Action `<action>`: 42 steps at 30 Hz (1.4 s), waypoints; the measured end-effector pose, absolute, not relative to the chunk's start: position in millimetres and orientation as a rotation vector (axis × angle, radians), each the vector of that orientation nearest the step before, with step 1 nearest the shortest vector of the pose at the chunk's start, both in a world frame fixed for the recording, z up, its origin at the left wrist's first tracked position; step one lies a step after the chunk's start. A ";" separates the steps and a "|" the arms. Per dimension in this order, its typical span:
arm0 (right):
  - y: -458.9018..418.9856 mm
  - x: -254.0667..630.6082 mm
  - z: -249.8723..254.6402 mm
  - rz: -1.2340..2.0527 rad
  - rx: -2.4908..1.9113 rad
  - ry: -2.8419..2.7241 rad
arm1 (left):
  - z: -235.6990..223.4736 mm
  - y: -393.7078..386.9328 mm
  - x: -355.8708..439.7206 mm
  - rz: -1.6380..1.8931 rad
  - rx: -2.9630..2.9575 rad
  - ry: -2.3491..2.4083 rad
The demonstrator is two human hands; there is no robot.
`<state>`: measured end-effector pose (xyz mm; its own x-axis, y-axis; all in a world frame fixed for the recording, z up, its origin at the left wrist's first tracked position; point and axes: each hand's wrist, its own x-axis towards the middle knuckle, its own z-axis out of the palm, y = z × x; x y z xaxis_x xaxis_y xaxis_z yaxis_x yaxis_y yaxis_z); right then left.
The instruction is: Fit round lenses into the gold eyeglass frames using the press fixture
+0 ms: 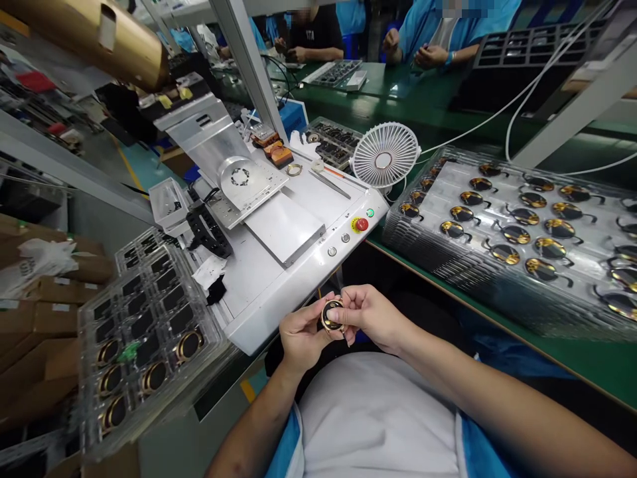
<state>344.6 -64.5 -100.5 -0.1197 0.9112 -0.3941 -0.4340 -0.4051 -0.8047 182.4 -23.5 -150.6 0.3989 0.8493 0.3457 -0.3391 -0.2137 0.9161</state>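
Both hands meet in front of my body, around a round gold-rimmed watch case (326,318) with a dark face. My left hand (302,332) grips its left side. Fingers of my right hand (365,315) hold the other side, the thumb lying across the face. To the left, a clear plastic tray (89,372) carries several similar gold-rimmed watch cases (154,377) in its near pockets. On the right, a stack of clear trays (423,249) bears many round dark parts with gold patches and thin black tails (550,248).
A white bench machine (279,292) with a metal fixture (239,179) and a red button (362,224) stands ahead. Tweezers (331,184) and a small white fan (385,156) are at its back. A gold cylinder (124,46) hangs upper left. Co-workers sit across the green bench (428,99).
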 end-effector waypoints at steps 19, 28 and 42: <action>60.0 387.1 -76.0 0.997 -1.526 -0.891 | -129.4 -22.7 176.1 1.256 1.304 0.778; -40.5 366.2 -67.6 1.229 -1.234 -1.123 | -120.5 -25.6 184.0 1.281 1.691 0.921; -50.8 356.7 -72.6 1.166 -1.360 -1.179 | -118.3 -27.5 187.3 1.300 1.814 0.926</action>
<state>356.7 -50.8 -72.6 0.0777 0.9945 -0.0705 0.0814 -0.0768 -0.9937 187.3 -27.5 -118.3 0.2373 0.8601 0.4515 0.1460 -0.4910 0.8588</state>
